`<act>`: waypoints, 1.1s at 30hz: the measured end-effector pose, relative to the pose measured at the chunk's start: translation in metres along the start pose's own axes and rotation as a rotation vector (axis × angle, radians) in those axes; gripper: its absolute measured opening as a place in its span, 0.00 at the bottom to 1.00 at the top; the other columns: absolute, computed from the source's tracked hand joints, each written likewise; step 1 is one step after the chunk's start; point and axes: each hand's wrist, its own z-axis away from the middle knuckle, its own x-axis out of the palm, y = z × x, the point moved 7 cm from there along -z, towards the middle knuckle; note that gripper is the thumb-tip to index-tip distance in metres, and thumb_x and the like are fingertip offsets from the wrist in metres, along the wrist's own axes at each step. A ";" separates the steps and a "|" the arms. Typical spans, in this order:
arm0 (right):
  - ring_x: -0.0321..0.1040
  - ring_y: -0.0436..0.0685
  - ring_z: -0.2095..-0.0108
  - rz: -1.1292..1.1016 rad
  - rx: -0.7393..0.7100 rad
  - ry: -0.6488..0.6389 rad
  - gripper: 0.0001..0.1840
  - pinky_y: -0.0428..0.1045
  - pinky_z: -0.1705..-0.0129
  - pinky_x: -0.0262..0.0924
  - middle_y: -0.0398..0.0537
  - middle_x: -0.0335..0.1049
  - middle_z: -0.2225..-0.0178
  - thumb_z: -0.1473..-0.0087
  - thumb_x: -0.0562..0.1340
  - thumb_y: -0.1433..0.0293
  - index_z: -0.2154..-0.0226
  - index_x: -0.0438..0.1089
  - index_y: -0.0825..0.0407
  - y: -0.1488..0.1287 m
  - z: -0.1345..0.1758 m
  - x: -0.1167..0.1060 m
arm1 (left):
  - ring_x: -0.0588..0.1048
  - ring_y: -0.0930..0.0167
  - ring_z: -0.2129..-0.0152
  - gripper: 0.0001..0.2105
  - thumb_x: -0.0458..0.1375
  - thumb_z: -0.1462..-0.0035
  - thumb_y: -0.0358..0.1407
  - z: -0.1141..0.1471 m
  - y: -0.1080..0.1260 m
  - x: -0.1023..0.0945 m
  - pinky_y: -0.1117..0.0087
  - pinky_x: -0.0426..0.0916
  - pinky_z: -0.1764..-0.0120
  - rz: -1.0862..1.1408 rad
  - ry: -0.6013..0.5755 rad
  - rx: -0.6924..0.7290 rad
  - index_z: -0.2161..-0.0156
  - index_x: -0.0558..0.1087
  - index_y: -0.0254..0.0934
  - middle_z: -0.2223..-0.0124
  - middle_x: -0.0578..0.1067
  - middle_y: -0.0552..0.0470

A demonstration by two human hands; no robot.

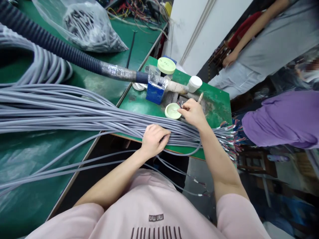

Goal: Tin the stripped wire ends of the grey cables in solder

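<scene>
My left hand (155,138) lies on a thick bundle of grey cables (99,114), its fingers curled down over the near cables and the thumb bent below them. Part of its grip is hidden underneath. My right hand (193,113) is closed in a pinch at the rim of a small pale green dish (173,114). A thin wire seems to reach from its fingertips into the dish. To the right of my right forearm, the cables end in stripped, coloured wire ends (230,137) with white tags.
A ribbed black hose (74,56) runs to a blue box (155,92) behind the dish. A pale green lid (166,65) and white jar (194,83) stand nearby. A plastic bag (87,28) lies at upper left. Two people (279,122) are on the right.
</scene>
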 end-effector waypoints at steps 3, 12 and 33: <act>0.59 0.53 0.70 0.186 0.012 -0.109 0.15 0.50 0.67 0.51 0.45 0.61 0.71 0.51 0.62 0.67 0.84 0.64 0.52 -0.002 -0.013 0.016 | 0.74 0.71 0.68 0.04 0.56 0.42 0.30 0.002 0.001 0.003 0.64 0.64 0.56 -0.008 -0.005 0.027 0.63 0.72 0.39 0.68 0.78 0.54; 0.65 0.58 0.64 0.460 -0.006 -0.265 0.11 0.50 0.68 0.53 0.52 0.70 0.62 0.46 0.57 0.67 0.71 0.74 0.54 -0.005 -0.019 0.039 | 0.74 0.72 0.69 0.04 0.56 0.42 0.30 0.002 0.003 0.002 0.64 0.64 0.56 -0.005 0.004 0.051 0.63 0.72 0.39 0.69 0.78 0.54; 0.67 0.63 0.64 0.484 0.276 -0.105 0.11 0.53 0.64 0.57 0.54 0.70 0.71 0.52 0.63 0.68 0.82 0.67 0.52 0.082 -0.042 -0.013 | 0.76 0.72 0.70 0.06 0.56 0.45 0.28 0.003 0.004 -0.001 0.62 0.63 0.52 0.040 0.013 0.078 0.62 0.71 0.41 0.70 0.78 0.55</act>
